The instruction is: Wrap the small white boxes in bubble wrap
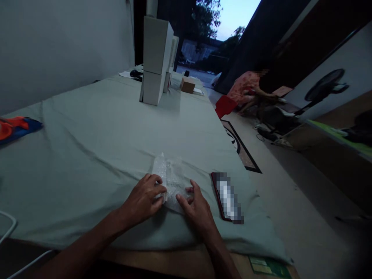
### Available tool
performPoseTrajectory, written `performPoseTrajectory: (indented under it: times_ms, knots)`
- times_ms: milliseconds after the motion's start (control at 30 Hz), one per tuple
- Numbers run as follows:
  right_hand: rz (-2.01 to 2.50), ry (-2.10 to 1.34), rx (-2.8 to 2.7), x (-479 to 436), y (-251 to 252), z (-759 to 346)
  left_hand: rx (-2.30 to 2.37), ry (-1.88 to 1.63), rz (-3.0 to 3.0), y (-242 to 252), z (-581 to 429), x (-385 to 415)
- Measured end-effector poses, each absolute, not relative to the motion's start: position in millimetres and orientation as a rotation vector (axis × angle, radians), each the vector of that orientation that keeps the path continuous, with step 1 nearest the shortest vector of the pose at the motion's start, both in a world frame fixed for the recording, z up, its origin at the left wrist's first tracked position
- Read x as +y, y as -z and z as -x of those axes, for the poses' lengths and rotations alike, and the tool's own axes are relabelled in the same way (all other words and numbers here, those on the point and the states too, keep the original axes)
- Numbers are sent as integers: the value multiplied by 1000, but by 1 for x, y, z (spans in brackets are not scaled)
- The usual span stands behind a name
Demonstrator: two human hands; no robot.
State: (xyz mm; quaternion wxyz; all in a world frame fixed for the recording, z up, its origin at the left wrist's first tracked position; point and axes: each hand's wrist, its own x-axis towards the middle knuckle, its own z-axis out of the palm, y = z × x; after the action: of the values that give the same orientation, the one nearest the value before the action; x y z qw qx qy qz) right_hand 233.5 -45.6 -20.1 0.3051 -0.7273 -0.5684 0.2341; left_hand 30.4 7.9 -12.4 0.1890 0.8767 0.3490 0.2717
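Note:
A sheet of clear bubble wrap (174,178) lies on the cloth-covered table in front of me, partly folded and raised along its left side. My left hand (148,195) has its fingers curled onto the wrap's left edge. At the wrap's right edge is my right hand (195,201), thumb and forefinger apart, with the other fingers bent inward and partly hidden. Just right of that hand lies a dark phone-like object (228,197) with a red edge, its face blurred out. Whether anything is inside the wrap cannot be made out.
Tall white boxes (155,62) stand farther back on the green tablecloth (87,112), with a small brown carton (187,84) behind. Orange and blue fabric (17,128) lies at left. Beyond the table's right edge are a seated person (245,87), a red chair (225,105) and a fan (324,85).

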Motion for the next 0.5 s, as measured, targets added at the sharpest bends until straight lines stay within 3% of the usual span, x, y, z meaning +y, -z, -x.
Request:
performPoseTrajectory:
  times_ms: [133, 400, 500]
  knots:
    - [1897, -760, -1482, -34, 22, -226, 942, -753, -2460, 13, -29, 8]
    - [1769, -707, -1441, -23, 15, -204, 963, -677, -2494, 9, -31, 9]
    - [1671, -889, -1262, -24, 13, -201, 964, -676, -2478, 10, -31, 11]
